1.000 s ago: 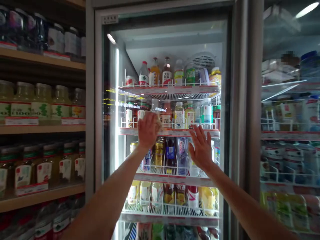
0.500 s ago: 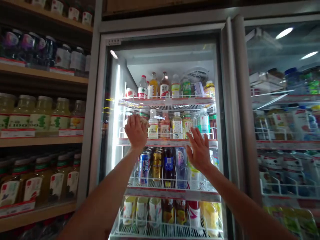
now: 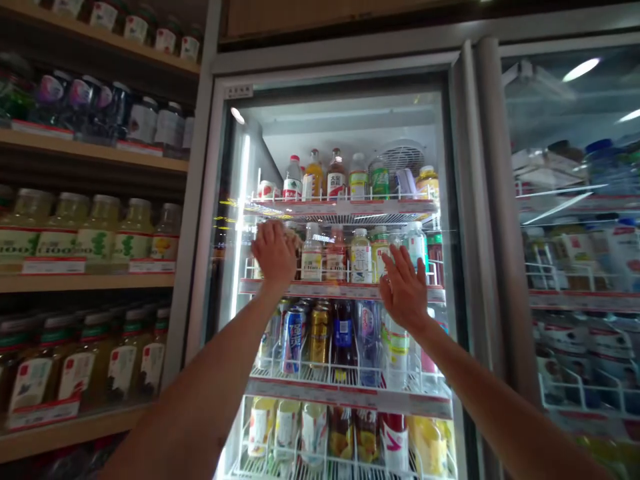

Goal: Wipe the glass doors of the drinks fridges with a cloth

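My left hand presses against the glass door of a lit drinks fridge, at the height of the second shelf. Its fingers are curled over what looks like a small tan cloth. My right hand lies flat on the same glass further right, fingers spread and holding nothing. Behind the glass stand rows of bottles and cans on white wire shelves.
Wooden shelves with jars and bottles run along the left. A second glass-door fridge stands to the right. The grey door frame separates the fridge from the shelves.
My left hand has slid left across the glass, from near the middle towards the door's left side. My right hand has stayed flat in about the same spot.
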Tool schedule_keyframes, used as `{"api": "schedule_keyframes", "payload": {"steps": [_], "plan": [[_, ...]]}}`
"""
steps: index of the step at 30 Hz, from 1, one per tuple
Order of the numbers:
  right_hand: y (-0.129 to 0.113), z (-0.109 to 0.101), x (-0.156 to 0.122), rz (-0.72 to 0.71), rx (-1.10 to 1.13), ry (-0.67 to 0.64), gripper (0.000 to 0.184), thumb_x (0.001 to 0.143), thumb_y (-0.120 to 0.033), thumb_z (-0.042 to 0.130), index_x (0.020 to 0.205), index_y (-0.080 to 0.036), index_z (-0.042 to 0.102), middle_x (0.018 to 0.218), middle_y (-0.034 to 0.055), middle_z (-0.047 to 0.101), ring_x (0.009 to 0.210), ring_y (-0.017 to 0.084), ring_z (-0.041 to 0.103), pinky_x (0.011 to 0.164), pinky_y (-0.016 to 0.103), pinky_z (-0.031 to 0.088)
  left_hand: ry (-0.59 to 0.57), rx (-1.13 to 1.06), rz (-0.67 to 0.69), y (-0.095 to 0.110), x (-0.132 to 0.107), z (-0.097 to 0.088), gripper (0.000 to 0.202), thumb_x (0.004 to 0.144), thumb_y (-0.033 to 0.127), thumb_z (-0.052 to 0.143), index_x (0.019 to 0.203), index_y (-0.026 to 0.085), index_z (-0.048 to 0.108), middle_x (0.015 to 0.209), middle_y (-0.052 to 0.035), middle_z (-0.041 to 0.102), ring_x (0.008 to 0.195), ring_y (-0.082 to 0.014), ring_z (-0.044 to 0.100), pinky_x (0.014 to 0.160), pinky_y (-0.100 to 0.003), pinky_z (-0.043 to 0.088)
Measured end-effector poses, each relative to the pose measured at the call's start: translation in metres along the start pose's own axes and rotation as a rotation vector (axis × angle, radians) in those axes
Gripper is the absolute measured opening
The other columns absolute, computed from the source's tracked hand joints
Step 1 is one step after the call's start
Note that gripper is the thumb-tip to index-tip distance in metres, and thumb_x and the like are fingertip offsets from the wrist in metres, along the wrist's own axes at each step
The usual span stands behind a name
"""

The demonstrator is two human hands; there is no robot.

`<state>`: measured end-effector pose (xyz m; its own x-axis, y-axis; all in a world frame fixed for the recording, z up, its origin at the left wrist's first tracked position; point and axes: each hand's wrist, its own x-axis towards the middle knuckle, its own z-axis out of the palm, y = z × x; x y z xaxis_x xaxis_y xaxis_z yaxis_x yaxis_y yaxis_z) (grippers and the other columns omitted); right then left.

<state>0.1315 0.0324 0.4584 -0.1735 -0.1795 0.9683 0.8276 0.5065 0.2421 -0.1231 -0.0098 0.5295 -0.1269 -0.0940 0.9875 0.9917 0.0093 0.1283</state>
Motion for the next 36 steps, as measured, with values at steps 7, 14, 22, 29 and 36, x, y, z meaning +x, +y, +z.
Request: {"api": "schedule_keyframes", "payload": {"steps": [7,14,22,29,36], "plan": [[0.005,0.012,0.001,-0.007,0.002,-0.038,0.057,0.089,-0.028,0.039,0.144,-0.023,0.026,0.147,0.0084,0.035,0.139,0.023,0.025,0.112,0.051,0.017,-0.345,-0.103,0.753,0.071,-0.014,0.003,0.042,0.092,0.033,0.04,0.133,0.026,0.044,0.143,-0.0003,0.042,0.137,-0.0197,0.028,0.114,-0.044,0.02],[0.01,0.003,-0.003,0.011,-0.004,-0.161,0.053,0.087,-0.029,0.044,0.137,-0.013,0.039,0.147,0.0122,0.033,0.139,0.027,0.023,0.111,0.055,0.016,-0.217,0.018,-0.005,-0.026,0.025,-0.015,0.048,0.091,0.019,0.032,0.138,0.006,0.03,0.148,-0.015,0.031,0.139,-0.0268,0.021,0.113,-0.054,0.017],[0.019,-0.004,0.002,-0.001,0.062,-0.287,0.062,0.091,-0.045,0.028,0.142,-0.009,0.03,0.151,0.0136,0.02,0.14,0.03,0.01,0.109,0.055,0.007,-0.523,0.105,0.641,-0.001,-0.046,-0.025,0.052,0.094,0.034,0.025,0.142,0.013,0.024,0.152,-0.0017,0.022,0.142,-0.0219,0.008,0.112,-0.049,0.008],[0.019,-0.009,-0.001,-0.07,0.053,-0.284,0.072,0.09,-0.052,0.01,0.141,-0.004,0.029,0.15,0.0133,0.015,0.139,0.033,0.009,0.106,0.056,0.01,-0.359,0.256,-0.087,-0.054,-0.081,-0.039,0.053,0.094,0.026,0.028,0.142,0.006,0.024,0.152,-0.0091,0.022,0.142,-0.0194,0.011,0.117,-0.04,0.012],[0.026,-0.009,-0.01,-0.093,0.114,-0.333,0.063,0.091,-0.051,0.022,0.143,-0.017,0.029,0.153,0.0055,0.017,0.141,0.028,0.009,0.108,0.058,0.007,-0.658,0.039,0.443,0.038,-0.205,-0.048,0.049,0.094,0.034,0.029,0.142,0.028,0.03,0.149,0.0006,0.032,0.142,-0.0207,0.01,0.116,-0.048,0.01]]}}
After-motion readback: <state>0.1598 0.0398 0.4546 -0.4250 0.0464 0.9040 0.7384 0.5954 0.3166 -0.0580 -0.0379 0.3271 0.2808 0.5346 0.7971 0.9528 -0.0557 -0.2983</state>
